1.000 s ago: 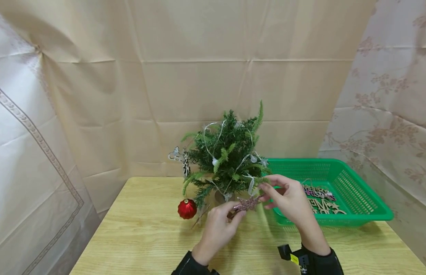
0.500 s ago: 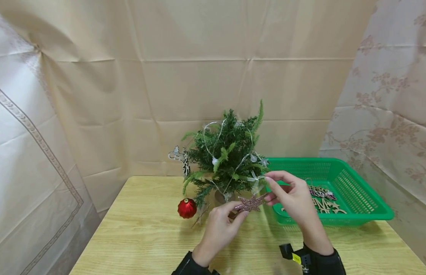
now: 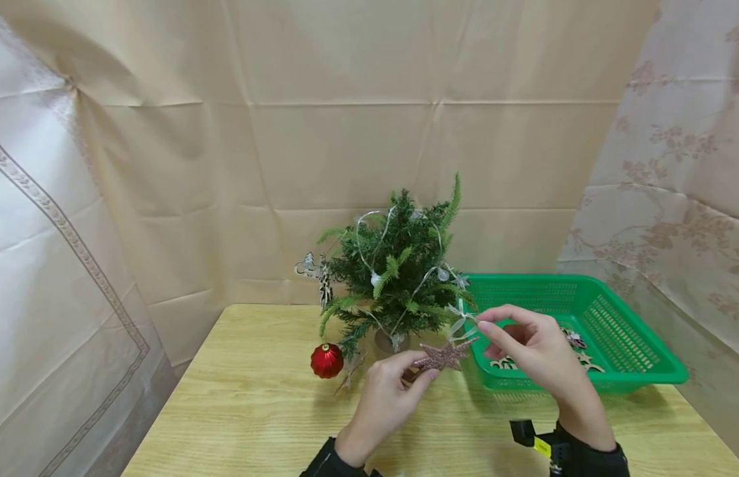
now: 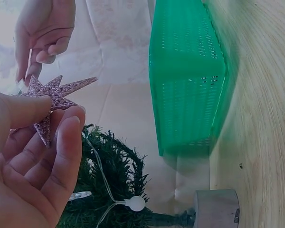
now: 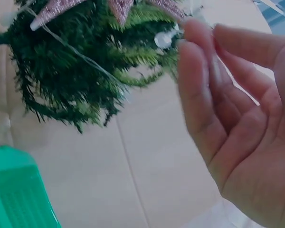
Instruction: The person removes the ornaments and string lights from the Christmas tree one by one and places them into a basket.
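My left hand (image 3: 389,392) pinches a glittery pink star ornament (image 3: 445,356) between thumb and fingers, in front of the small Christmas tree. A pale, sheer ribbon (image 3: 461,320) rises from the star's right side. At the ribbon's end, my right hand (image 3: 536,346) pinches it between thumb and forefinger. In the left wrist view the star (image 4: 56,95) shows several long points, with the left thumb lying across it. The tree (image 3: 399,278) carries a string of clear lights, and a red bauble (image 3: 326,361) hangs low on its left.
A green plastic basket (image 3: 632,376) stands on the right of the wooden table (image 3: 238,411), with wooden letter ornaments (image 3: 586,362) inside. Black-and-white cutout ornaments (image 3: 324,281) hang at the tree's left. The tree's round base (image 4: 217,209) rests on the table. Cloth hangs behind.
My right hand has moved to the right, drawing the ribbon out from the star. The star and left hand have shifted slightly right.
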### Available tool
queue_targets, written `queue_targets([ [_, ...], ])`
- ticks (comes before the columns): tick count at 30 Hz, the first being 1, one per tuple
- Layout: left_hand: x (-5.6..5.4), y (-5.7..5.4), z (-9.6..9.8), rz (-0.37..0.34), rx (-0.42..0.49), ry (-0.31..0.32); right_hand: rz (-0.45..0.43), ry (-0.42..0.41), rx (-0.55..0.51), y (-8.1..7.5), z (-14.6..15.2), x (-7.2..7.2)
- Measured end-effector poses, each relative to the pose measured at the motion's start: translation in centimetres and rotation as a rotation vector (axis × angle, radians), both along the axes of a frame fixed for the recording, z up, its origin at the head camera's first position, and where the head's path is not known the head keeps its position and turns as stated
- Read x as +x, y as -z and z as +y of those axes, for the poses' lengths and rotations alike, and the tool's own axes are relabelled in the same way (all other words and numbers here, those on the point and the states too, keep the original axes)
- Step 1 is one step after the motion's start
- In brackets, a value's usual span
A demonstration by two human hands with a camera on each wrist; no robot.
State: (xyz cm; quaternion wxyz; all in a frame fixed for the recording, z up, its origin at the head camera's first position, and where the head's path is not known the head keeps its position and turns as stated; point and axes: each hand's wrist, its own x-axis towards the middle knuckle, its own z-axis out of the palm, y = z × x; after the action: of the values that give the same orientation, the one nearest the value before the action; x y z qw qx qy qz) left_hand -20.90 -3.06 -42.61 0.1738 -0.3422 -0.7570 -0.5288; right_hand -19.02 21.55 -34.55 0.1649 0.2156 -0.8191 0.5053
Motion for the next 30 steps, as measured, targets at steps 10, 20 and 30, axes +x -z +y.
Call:
queue_targets([
  [10,0.13,-0.13,0.11,0.001,0.002,0.007,0.066,-0.113,0.092,0.11,0.91,0.01],
  [20,0.27,-0.23,0.14,0.012,-0.003,0.005,0.072,-0.097,0.140,0.31,0.92,-0.09],
  [30,0.22,-0.15,0.18,0.009,-0.012,0.005,0.052,-0.080,0.188,0.44,1.17,-0.20],
])
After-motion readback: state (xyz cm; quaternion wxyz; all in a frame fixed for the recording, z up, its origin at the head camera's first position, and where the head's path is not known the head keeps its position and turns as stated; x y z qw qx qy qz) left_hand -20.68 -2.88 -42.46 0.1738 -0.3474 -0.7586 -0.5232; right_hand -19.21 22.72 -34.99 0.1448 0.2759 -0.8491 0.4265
